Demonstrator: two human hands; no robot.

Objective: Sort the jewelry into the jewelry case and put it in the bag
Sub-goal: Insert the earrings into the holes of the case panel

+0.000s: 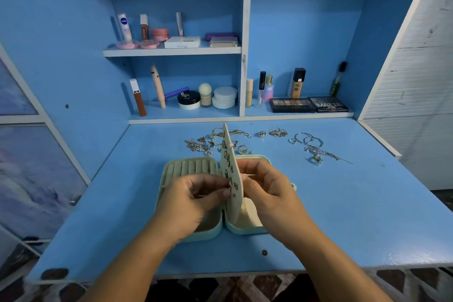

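Observation:
A mint-green jewelry case (171, 171) lies open on the blue desk, its ring rolls showing in the left half. A cream earring panel (229, 154) stands upright in the middle with several earrings pinned on its left face. My left hand (193, 200) pinches a small earring against that face near its lower part. My right hand (266, 187) holds the panel from behind, fingers curled at its back. Loose gold jewelry (210, 141) lies in a heap behind the case, with rings (277, 132) and silver chains (312, 147) further right. No bag is in view.
Shelves at the back hold cosmetics: tubes, jars (224, 97), bottles and two eyeshadow palettes (308, 104). The desk's front edge (220, 273) runs just below my forearms. A white slatted wall stands at the right.

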